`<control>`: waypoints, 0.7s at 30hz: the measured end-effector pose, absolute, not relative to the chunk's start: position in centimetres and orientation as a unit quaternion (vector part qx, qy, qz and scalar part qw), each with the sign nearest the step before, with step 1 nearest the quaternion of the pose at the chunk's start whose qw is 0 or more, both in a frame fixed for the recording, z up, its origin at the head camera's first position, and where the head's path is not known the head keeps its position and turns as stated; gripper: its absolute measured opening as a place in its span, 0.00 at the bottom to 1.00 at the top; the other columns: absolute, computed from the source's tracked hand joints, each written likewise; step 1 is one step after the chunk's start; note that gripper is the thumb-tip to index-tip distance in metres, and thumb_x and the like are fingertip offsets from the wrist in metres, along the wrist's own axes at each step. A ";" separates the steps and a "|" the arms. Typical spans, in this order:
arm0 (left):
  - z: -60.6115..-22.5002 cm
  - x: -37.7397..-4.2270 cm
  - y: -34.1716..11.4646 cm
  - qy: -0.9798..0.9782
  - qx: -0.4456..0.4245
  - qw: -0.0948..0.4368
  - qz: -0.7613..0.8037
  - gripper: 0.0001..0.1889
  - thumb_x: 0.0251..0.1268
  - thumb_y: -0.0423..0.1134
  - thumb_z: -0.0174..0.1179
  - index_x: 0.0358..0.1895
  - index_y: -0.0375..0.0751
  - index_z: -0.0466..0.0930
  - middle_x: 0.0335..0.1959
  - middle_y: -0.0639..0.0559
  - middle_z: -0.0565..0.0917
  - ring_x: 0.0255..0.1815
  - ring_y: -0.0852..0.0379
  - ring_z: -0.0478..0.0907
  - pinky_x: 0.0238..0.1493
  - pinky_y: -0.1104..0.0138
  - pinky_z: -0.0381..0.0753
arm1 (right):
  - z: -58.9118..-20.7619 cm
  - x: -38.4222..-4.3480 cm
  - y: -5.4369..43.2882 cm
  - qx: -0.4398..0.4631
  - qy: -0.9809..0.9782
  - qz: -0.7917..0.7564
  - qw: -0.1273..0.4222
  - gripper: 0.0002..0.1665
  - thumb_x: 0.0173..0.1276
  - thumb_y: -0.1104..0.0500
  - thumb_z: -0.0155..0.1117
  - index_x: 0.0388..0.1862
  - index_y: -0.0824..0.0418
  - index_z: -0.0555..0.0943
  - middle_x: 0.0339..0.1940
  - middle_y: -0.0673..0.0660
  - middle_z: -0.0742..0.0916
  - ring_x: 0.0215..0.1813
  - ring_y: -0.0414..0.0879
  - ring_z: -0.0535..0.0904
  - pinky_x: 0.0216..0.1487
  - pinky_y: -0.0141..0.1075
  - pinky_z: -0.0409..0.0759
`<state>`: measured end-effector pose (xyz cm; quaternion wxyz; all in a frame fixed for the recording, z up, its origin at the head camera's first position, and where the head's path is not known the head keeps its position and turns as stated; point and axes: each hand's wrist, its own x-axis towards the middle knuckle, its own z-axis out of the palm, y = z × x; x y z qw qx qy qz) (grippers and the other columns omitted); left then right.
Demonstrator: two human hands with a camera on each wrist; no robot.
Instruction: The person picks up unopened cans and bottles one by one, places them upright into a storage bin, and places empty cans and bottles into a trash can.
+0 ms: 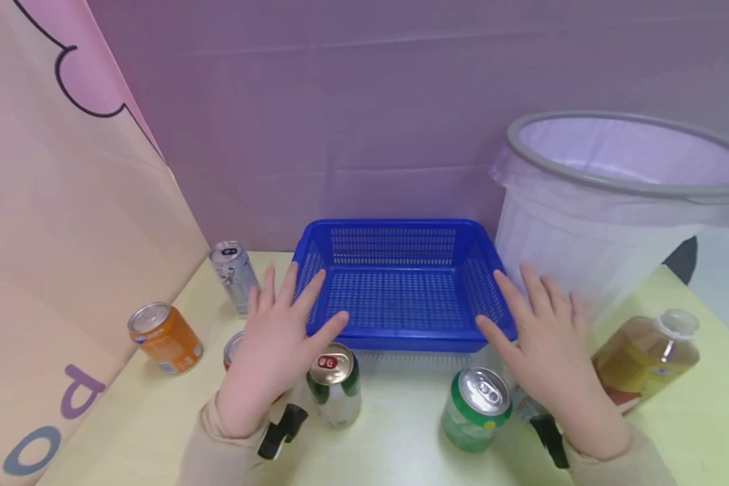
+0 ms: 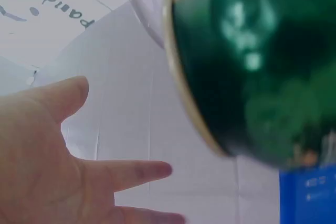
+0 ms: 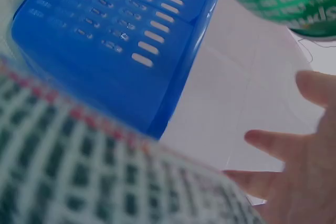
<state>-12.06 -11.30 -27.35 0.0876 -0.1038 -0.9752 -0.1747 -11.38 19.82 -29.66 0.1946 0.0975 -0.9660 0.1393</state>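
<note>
My left hand (image 1: 279, 344) is spread with fingers straight, over the front left corner of a blue plastic basket (image 1: 395, 343). Just to its right stands a dark green can with a gold top (image 1: 337, 398), looming large in the left wrist view. Another can (image 1: 233, 347) is mostly hidden behind that hand. My right hand (image 1: 553, 344) is likewise spread, at the basket's front right corner, and holds nothing. Beside it are a green can (image 1: 474, 418) and a bottle of amber drink (image 1: 644, 358). A greyish item (image 1: 527, 407) is partly covered by the right wrist.
An orange can (image 1: 167, 341) and a slim silver can (image 1: 237, 277) stand at the left. A tall white bin with a grey rim (image 1: 607, 182) and a liner rises at the back right. Purple cloth (image 1: 340, 135) hangs behind the basket. A blurred printed surface (image 3: 115, 177) fills the right wrist view's foreground.
</note>
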 end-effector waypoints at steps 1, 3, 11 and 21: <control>-27.3 -12.2 -11.5 -0.976 -0.101 0.081 -0.174 0.38 0.66 0.66 0.44 0.72 0.47 0.58 0.74 0.34 0.53 0.74 0.29 0.40 0.69 0.36 0.40 | -29.6 -11.4 19.7 0.108 -0.959 0.147 0.215 0.38 0.70 0.39 0.50 0.71 0.59 0.61 0.73 0.71 0.60 0.69 0.72 0.54 0.65 0.69 0.46; -27.2 -12.3 -11.7 -0.977 -0.100 0.073 -0.175 0.37 0.67 0.65 0.44 0.71 0.45 0.61 0.72 0.34 0.59 0.73 0.29 0.48 0.69 0.37 0.46 | -29.6 -11.5 19.5 0.129 -0.944 0.161 0.256 0.34 0.69 0.43 0.55 0.67 0.62 0.68 0.68 0.71 0.68 0.65 0.71 0.63 0.62 0.66 0.57; -28.3 -13.6 -12.1 -0.968 -0.171 0.086 -0.161 0.23 0.70 0.47 0.52 0.62 0.38 0.73 0.59 0.40 0.78 0.62 0.41 0.72 0.63 0.47 0.68 | -30.2 -11.8 18.9 0.235 -0.884 0.173 0.365 0.24 0.67 0.47 0.56 0.43 0.68 0.83 0.42 0.64 0.87 0.42 0.61 0.83 0.44 0.53 0.78; -29.1 -14.8 -12.3 -0.963 -0.210 0.041 -0.164 0.20 0.69 0.42 0.55 0.60 0.37 0.75 0.57 0.42 0.79 0.60 0.44 0.75 0.62 0.52 0.71 | -30.9 -11.7 18.5 0.254 -0.887 0.179 0.342 0.16 0.57 0.56 0.65 0.40 0.65 0.84 0.36 0.61 0.88 0.39 0.57 0.84 0.40 0.50 0.81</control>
